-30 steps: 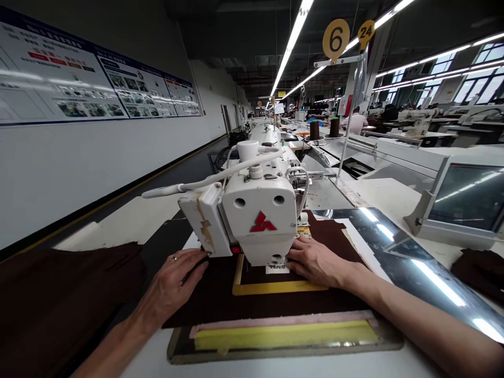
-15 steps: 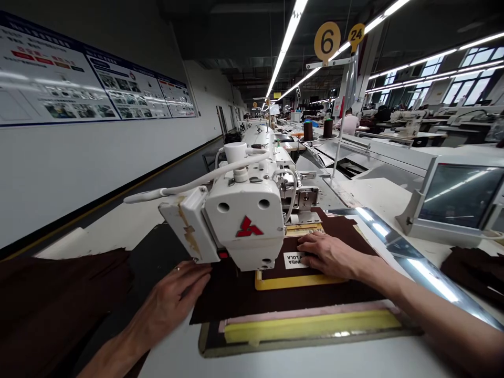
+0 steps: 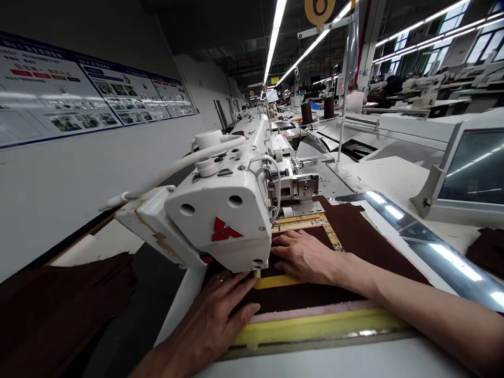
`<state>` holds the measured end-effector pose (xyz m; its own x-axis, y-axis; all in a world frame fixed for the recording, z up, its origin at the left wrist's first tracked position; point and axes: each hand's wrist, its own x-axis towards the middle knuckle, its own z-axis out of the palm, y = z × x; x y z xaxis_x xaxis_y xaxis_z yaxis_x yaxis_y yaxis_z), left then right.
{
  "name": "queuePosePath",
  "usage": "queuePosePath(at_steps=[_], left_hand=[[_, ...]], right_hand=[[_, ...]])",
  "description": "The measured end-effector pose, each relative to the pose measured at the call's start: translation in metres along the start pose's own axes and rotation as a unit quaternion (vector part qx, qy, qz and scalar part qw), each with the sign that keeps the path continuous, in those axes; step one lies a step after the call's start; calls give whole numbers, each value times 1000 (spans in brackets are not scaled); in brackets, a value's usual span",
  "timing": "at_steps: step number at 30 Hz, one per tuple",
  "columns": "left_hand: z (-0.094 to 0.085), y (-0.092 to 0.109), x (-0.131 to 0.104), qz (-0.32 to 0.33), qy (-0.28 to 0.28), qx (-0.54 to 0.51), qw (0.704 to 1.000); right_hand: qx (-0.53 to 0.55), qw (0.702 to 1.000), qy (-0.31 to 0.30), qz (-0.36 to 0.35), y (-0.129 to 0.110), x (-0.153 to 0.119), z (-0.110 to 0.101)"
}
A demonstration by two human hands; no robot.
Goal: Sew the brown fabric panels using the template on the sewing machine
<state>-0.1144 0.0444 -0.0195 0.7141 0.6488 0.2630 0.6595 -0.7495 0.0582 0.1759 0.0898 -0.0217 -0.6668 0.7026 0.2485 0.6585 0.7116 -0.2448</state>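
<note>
A piece of dark brown fabric [image 3: 352, 231] lies flat beneath the head of a white sewing machine [image 3: 220, 210]. On it rests a yellow frame [image 3: 279, 282], partly hidden by the machine and my arm. My right hand [image 3: 301, 255] lies palm down inside this frame, fingers stretched over the fabric. The fingers of my left hand [image 3: 220, 310] reach out by the frame's front left corner, under the machine head. Its fingertips seem to touch the fabric there, with the thumb apart and nothing held. Yellow tape [image 3: 315, 325] runs along the plate's front edge.
More dark brown fabric [image 3: 66, 310] lies at the left, and another piece [image 3: 486, 257] at the far right. A screen [image 3: 478, 163] stands on the right. Thread cones [image 3: 307, 113] stand behind the machine. A person [image 3: 356, 101] sits farther back.
My left hand has moved right, from the fabric's left edge to the frame's corner. My right hand has slid left over the white printed label, now hidden. The view has shifted.
</note>
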Motion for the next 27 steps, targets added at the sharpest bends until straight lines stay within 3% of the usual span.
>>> queuePosePath(at_steps=[18, 27], left_hand=[[3, -5, -1, 47, 20, -35, 998], [3, -3, -6, 23, 11, -46, 999]], right_hand=[[-7, 1000, -8, -2, 5, -1, -1], [-14, 999, -28, -5, 8, -2, -6]])
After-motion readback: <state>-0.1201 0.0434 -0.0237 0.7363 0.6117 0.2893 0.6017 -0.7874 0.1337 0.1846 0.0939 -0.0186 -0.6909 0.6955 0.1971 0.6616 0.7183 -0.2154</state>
